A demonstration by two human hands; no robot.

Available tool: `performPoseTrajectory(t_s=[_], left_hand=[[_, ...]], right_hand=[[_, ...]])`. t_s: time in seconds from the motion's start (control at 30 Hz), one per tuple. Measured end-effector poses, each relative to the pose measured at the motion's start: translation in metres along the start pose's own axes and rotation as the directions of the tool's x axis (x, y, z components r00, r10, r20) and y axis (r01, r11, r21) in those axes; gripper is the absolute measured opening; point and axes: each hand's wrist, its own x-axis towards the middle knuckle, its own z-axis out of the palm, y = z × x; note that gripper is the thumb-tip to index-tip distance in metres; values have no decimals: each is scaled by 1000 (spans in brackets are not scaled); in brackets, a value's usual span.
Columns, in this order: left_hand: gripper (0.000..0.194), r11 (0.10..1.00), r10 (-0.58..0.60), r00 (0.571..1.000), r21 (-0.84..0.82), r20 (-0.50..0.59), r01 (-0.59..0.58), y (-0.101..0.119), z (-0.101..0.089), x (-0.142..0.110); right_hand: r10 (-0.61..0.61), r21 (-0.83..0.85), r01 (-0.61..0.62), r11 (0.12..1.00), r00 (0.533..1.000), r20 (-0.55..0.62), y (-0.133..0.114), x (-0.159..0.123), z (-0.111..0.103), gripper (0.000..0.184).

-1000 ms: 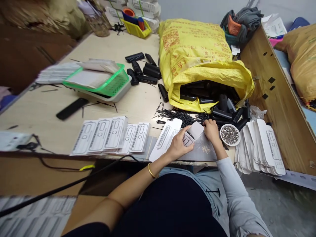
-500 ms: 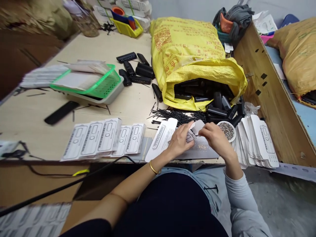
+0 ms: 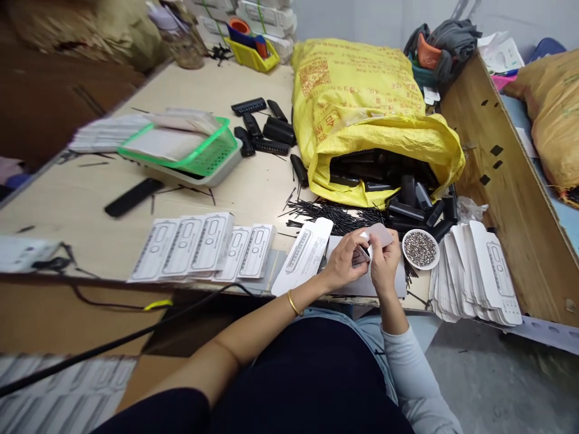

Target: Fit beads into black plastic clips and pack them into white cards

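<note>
Between my two hands is a small white printed carton, its end flap raised and its end not closed. The fingers of my left hand wrap around the carton's body. With thumb and fingers, my right hand grips the carton at the flap. Much of the carton is hidden by the fingers. Just left of my left hand, a flattened printed carton lies on the table. A grey sheet is under my hands. Right of my right hand stands a white bowl of small metal pieces.
Several filled-out cartons stand at left, and flat cartons are stacked at right. Behind the hands lie thin black sticks and a yellow sack of black parts. A green basket and wooden side board flank it.
My right hand has moved in closer to my left hand and turned more upright at the carton's flap. The camera view has shifted slightly left.
</note>
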Motion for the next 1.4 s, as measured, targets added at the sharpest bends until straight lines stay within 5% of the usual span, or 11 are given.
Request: performPoseTrajectory(t_s=[0.17,0.37,0.57,0.67,0.83,0.97,1.07,1.17,1.3,1.33,1.4], left_hand=[[65,969,-126,991,-219,-51,112,2,-2,3],[75,959,-195,981,-206,10,193,6,1,4],[66,968,-187,982,-163,22,189,4,3,1],[67,954,-296,952,-21,78,298,10,-3,6],[56,705,-588,799,403,-127,583,13,-77,10],[52,314,-551,719,693,-424,649,-16,-158,-24],[67,109,-539,642,710,-546,696,-42,-185,-52],[67,212,-453,750,759,-482,615,-54,-168,-47],[53,617,-271,954,738,-126,273,-62,-106,27],[49,683,-231,972,706,-37,189,-67,-90,53],[47,651,-266,963,745,45,144,-81,-63,102]], right_hand=[[-367,-78,369,926,929,37,5,-19,18,13],[-316,-112,316,942,949,15,5,-9,8,17],[-411,-163,428,889,902,130,30,-29,5,32],[-379,-135,406,904,906,186,29,-33,3,40],[-216,-131,223,966,974,65,22,-21,-14,33],[-155,-237,162,958,987,48,34,-10,-42,24],[-152,-384,139,913,988,-5,51,-2,-71,23],[-152,-595,75,801,985,-81,76,6,-101,24],[-22,-762,17,647,1000,4,109,12,-122,21],[-7,-772,13,636,1000,12,115,12,-123,21],[-22,-761,19,648,1000,6,120,12,-122,21]])
